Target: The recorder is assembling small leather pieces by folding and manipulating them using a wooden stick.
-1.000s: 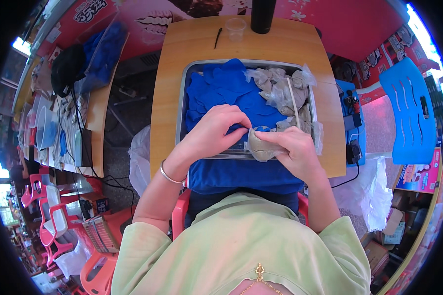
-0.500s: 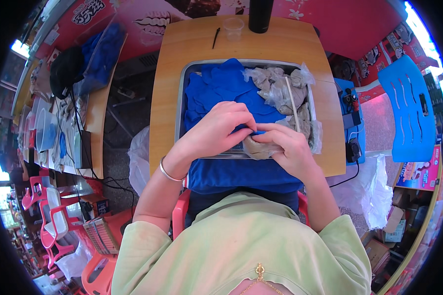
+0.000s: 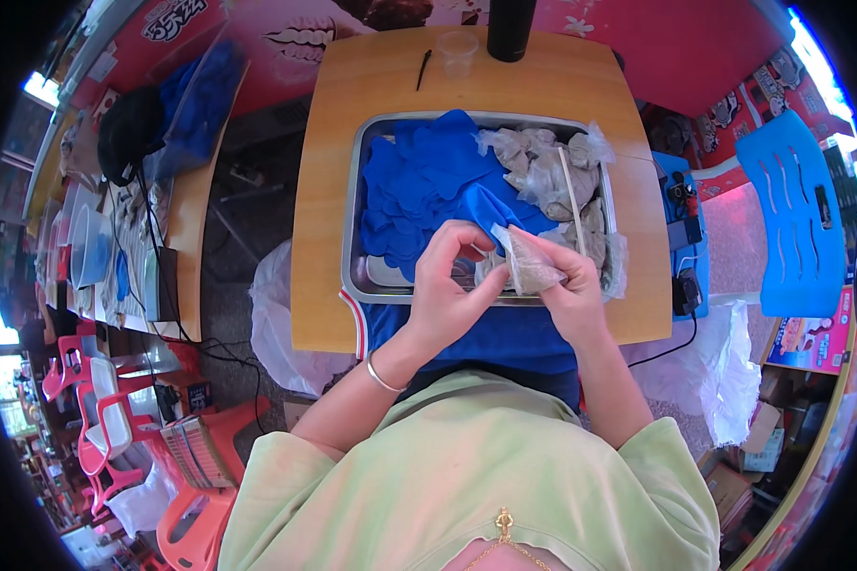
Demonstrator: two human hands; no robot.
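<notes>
My right hand (image 3: pixel 573 287) is closed on a small clear plastic bag of grey-brown, grainy-looking material (image 3: pixel 531 266), held over the tray's near edge. A blue fabric piece (image 3: pixel 487 207) rises beside the bag's upper end; whether it is tucked into the bag or only touching it, I cannot tell. My left hand (image 3: pixel 455 278) is close on the other side, its thumb apart from the curled fingers and reaching toward the bag. Under both hands lies a metal tray (image 3: pixel 350 238) with a heap of flat blue fabric pieces (image 3: pixel 414 181) and, on its right, several similar filled bags (image 3: pixel 543 181).
A pale stick (image 3: pixel 573 200) lies across the bags. At the wooden table's (image 3: pixel 324 190) far side are a black pen-like item (image 3: pixel 424 70), a clear cup (image 3: pixel 458 46) and a black bottle (image 3: pixel 510 30). A blue chair (image 3: pixel 786 214) stands at right; cables trail at left.
My left hand has drawn back from the right hand, its thumb spreading away from the fingers. The bag has tilted up, and a blue piece now stands raised beside it.
</notes>
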